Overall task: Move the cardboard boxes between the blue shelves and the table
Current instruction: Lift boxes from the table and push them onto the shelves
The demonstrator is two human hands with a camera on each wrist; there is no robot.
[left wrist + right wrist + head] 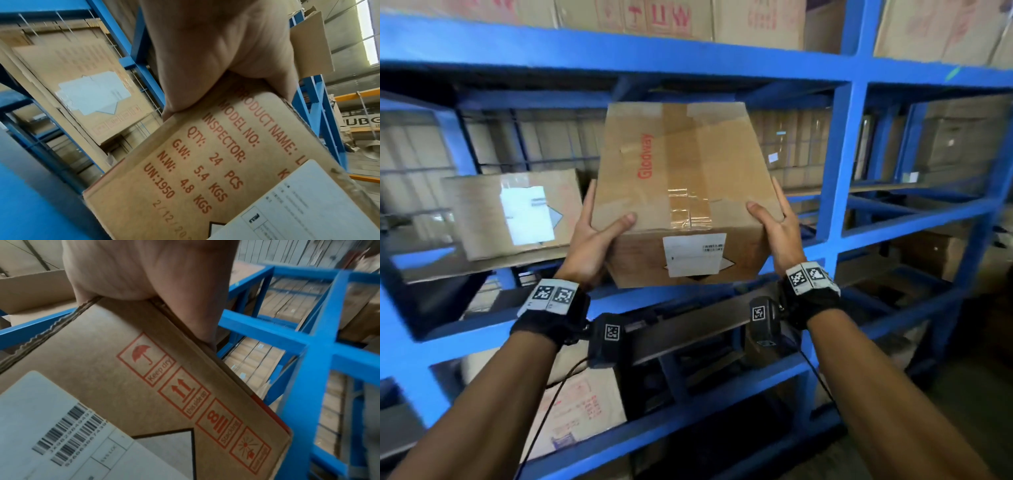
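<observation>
A taped brown cardboard box (681, 178) with red "Glodway" print and a white label is held in the air in front of the blue shelves (839, 164), tilted with its top toward me. My left hand (599, 233) grips its near left corner, thumb on top and fingers along the side. At the near right corner my right hand (774, 222) grips it the same way. The left wrist view shows the left hand (216, 56) clamped over the box (205, 162) edge. In the right wrist view the right hand (148, 272) pinches the box (144, 369) edge.
A second cardboard box (517, 212) with a white label lies on the shelf level to the left. More cartons (671, 17) fill the level above and another (575, 411) sits below. Blue uprights and beams frame the bay; stacked cartons (962, 144) stand right.
</observation>
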